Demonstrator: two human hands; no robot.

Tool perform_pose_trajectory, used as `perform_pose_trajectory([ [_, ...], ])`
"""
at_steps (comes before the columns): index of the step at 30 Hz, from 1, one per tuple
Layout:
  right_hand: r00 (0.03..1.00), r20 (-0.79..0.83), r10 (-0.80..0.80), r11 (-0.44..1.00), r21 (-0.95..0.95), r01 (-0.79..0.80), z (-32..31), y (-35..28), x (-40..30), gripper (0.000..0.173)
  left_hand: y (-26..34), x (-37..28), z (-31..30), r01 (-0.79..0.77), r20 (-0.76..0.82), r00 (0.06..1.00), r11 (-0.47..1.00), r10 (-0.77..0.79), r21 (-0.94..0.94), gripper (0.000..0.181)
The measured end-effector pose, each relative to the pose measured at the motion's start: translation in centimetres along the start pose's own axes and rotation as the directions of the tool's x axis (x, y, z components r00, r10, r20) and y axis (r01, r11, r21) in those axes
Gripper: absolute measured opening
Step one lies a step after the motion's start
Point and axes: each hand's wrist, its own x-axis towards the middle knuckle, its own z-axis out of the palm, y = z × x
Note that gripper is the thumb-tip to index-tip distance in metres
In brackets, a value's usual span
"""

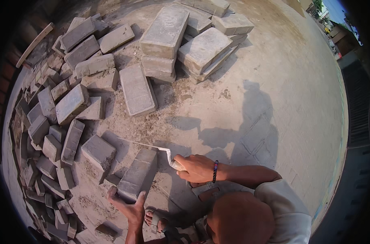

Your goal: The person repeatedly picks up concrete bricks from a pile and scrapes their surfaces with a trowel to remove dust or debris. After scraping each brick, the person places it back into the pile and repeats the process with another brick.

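My left hand (130, 207) grips the near end of a grey concrete paver block (137, 175), thumb on one side and fingers on the other. The block is tilted above the sandy ground. In my right hand (197, 169) is a trowel (169, 157), held by its pale handle. Its thin blade is seen edge-on, pointing left just above the block's far end. Another paver block (99, 152) lies on the ground left of the blade. Farther out, a long paver block (138, 90) leans beside a stack of larger blocks (163, 33).
A heap of loose blocks (72, 103) fills the left side, with a wooden strip (35, 44) behind it. More stacked blocks (206, 50) stand at the top. My sandalled foot (154, 219) is below. Sandy paving (298, 100) extends right towards a dark gate (357, 103).
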Motion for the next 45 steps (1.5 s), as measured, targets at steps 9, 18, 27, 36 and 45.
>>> perform_pose_trajectory([
  [9,0.982,0.177,-0.072,0.994,0.089,0.057,-1.9,-5.3,-1.8,0.038,0.3,0.0,-0.1,0.136,0.017,0.991,0.990,-0.136,-0.021,0.098],
  [18,0.980,0.191,0.056,0.964,-0.268,-0.003,-1.5,-1.1,1.9,0.032,0.1,0.5,0.6,0.075,-0.053,0.995,0.992,-0.080,-0.098,0.089],
  [27,0.926,0.377,-0.032,0.960,-0.247,0.134,-3.0,-6.8,1.3,0.030,0.6,2.2,0.4,0.216,-0.043,0.971,0.939,-0.236,-0.269,0.087],
  [36,0.893,0.447,-0.055,0.982,-0.138,0.129,-3.7,-8.5,0.5,0.037,2.5,2.3,1.0,0.142,-0.018,0.990,0.989,-0.142,-0.029,0.090],
  [45,0.892,0.447,-0.063,0.970,-0.181,0.160,-4.3,-9.7,0.2,0.036,3.8,1.6,1.0,0.013,0.083,0.996,0.997,-0.019,0.071,0.090],
])
